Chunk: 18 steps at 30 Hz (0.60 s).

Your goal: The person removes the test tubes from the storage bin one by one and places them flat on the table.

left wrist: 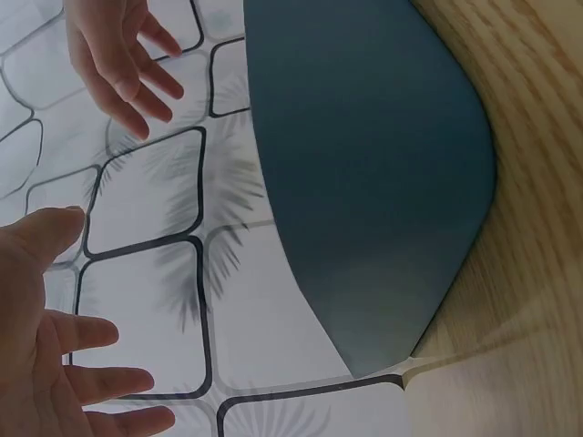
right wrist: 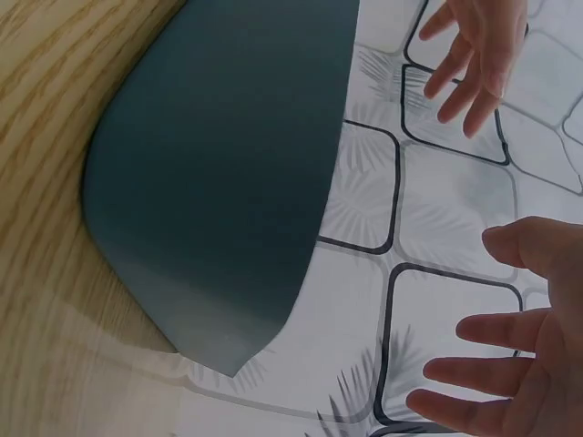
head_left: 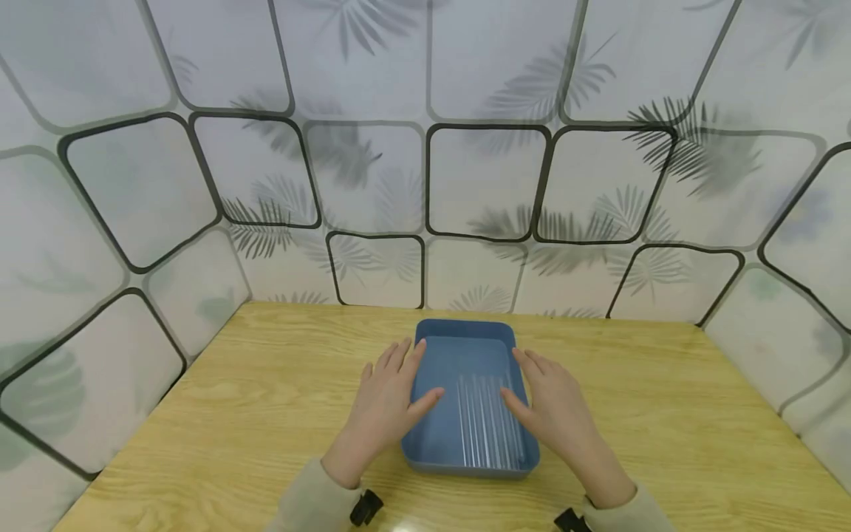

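A blue rectangular tray [head_left: 435, 436] sits on the table in the head view. Several clear, thin, straight tube-like rods [head_left: 488, 428] lie lengthwise side by side in its right half; their exact kind is hard to tell. My left hand [head_left: 382, 399] hovers at the tray's left side, fingers spread and relaxed, holding nothing. Over the right side, my right hand [head_left: 561, 406] is likewise spread, with nothing in it. Both wrist views show the tray's outer wall [left wrist: 373, 173], with the left hand [left wrist: 46, 337] and right hand [right wrist: 519, 337] raised apart from it.
The tray rests on a light wood-grain table [head_left: 286, 384]. Behind and at both sides stand pale wall panels [head_left: 479, 177] with dark outlines and leaf prints. Each wrist carries a small black device [head_left: 366, 507] near the sleeve.
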Each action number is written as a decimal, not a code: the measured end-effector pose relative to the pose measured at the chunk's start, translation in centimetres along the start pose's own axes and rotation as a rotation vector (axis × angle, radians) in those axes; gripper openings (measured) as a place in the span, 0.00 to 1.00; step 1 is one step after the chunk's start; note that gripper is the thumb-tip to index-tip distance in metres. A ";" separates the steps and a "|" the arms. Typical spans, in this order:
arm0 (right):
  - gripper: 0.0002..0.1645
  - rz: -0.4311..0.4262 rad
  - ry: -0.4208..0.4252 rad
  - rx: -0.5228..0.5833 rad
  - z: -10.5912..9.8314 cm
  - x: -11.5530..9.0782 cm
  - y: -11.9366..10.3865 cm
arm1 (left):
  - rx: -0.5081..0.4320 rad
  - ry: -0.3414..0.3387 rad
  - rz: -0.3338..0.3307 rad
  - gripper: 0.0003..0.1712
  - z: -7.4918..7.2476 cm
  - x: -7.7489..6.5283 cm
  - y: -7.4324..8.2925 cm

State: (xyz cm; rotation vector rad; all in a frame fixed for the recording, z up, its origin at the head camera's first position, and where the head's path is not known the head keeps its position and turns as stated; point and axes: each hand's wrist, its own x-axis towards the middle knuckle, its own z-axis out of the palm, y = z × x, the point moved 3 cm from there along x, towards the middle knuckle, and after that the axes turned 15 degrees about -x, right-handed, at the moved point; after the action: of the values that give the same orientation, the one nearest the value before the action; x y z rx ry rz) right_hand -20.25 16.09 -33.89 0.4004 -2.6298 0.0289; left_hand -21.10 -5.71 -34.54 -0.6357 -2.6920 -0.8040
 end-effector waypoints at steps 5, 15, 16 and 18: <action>0.32 0.016 0.020 0.031 0.1 0.0 0.1 | -0.004 0.019 0.021 0.39 0.0 0.0 -0.1; 0.29 0.085 -0.040 0.100 0.8 0.2 0.7 | -0.020 0.005 0.008 0.37 0.3 0.1 -0.6; 0.29 0.092 -0.052 0.104 0.8 0.2 0.7 | -0.022 0.001 0.007 0.37 0.3 0.1 -0.6; 0.30 0.102 -0.074 0.110 1.1 0.3 0.8 | -0.021 -0.006 0.005 0.37 0.4 0.2 -0.7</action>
State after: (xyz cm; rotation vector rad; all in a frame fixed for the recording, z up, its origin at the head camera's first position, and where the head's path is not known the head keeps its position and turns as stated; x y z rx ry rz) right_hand -21.18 16.72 -34.66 0.3097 -2.7273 0.1956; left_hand -21.63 -5.98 -35.11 -0.6501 -2.6896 -0.8321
